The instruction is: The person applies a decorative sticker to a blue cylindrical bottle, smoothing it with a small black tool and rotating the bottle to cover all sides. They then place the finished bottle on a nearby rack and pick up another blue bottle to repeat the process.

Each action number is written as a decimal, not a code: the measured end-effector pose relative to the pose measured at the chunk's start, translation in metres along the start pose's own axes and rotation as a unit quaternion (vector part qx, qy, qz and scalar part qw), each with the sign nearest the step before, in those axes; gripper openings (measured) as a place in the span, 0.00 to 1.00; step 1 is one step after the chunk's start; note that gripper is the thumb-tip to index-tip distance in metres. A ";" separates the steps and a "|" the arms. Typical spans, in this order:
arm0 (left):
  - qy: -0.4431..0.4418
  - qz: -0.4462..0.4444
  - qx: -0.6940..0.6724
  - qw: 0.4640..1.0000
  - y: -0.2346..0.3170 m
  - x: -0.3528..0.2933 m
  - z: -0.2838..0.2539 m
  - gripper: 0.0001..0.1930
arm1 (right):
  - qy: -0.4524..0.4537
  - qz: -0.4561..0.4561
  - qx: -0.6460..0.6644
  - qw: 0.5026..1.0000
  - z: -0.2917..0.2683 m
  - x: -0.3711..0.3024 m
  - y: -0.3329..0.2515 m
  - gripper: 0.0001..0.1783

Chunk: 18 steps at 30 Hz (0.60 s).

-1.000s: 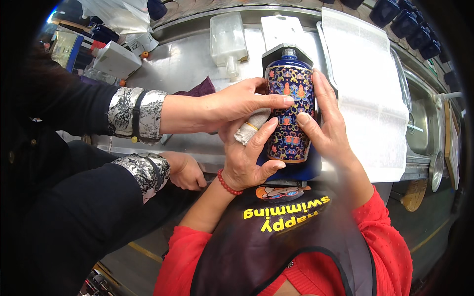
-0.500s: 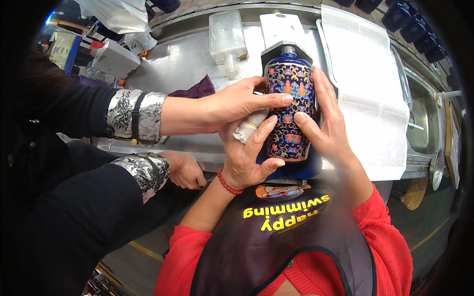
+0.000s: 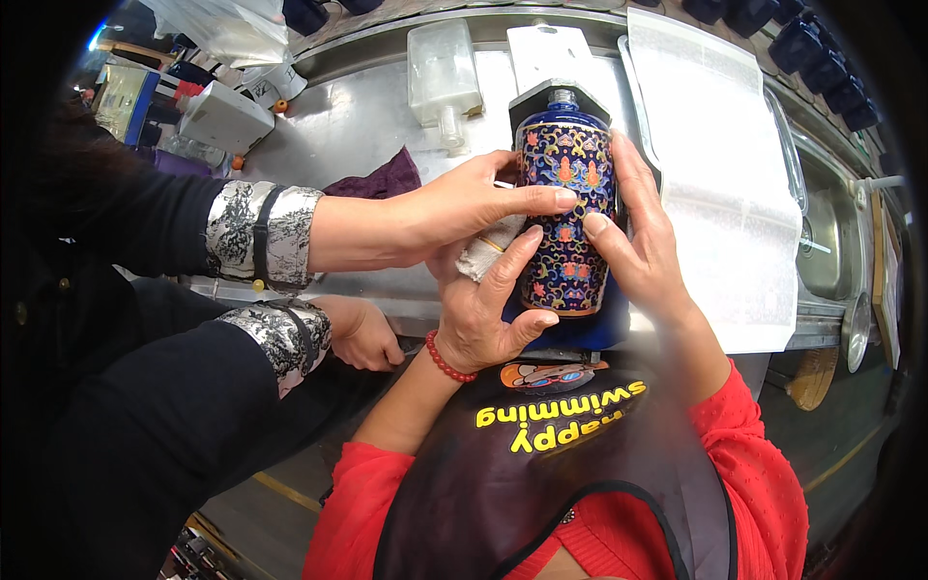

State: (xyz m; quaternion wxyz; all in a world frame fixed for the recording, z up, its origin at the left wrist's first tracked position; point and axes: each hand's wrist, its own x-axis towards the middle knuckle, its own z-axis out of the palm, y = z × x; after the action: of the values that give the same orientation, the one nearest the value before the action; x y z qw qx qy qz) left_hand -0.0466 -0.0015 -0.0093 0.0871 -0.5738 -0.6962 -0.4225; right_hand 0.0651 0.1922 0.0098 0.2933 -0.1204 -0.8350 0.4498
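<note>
Here, left hand [image 3: 483, 314] and right hand [image 3: 643, 246] grip the blue patterned vase [image 3: 565, 227], fingers spread around it; a co-worker's hand [image 3: 464, 208] touches its side.

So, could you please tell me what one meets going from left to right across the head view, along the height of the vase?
Co-worker's patterned sleeve cuff → co-worker's hand → blue patterned vase → right hand → white paper sheet → sink.

Co-worker's hand [image 3: 454, 208] slid further across the vase [image 3: 565, 217] — forefinger straighter.
</note>
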 end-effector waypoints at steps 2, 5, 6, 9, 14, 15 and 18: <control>0.000 0.001 0.004 1.000 0.000 0.000 -0.001 0.36 | 0.000 0.003 -0.002 1.000 0.000 0.000 0.000 0.42; 0.001 0.008 0.000 1.000 0.001 0.000 0.000 0.37 | -0.003 0.003 0.001 1.000 0.000 -0.001 0.000 0.42; 0.001 0.007 -0.003 1.000 0.001 0.001 0.000 0.37 | 0.000 0.003 0.005 1.000 0.000 -0.001 0.000 0.42; 0.004 0.016 -0.006 1.000 0.002 0.002 0.000 0.36 | -0.004 -0.005 -0.010 1.000 0.000 -0.001 0.000 0.43; 0.006 0.023 -0.008 1.000 0.003 0.003 0.000 0.37 | -0.004 0.006 -0.006 1.000 0.000 -0.001 0.001 0.43; 0.005 0.023 -0.009 1.000 0.003 0.003 0.000 0.37 | -0.005 0.002 -0.006 1.000 0.000 -0.001 0.001 0.43; 0.004 0.023 -0.011 1.000 0.003 0.003 0.001 0.37 | -0.005 0.002 -0.007 1.000 0.000 -0.001 0.002 0.43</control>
State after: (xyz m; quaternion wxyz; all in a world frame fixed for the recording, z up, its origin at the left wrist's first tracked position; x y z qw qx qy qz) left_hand -0.0442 0.0015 -0.0069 0.0929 -0.5890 -0.6778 -0.4302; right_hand 0.0659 0.1933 0.0076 0.2878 -0.1215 -0.8393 0.4450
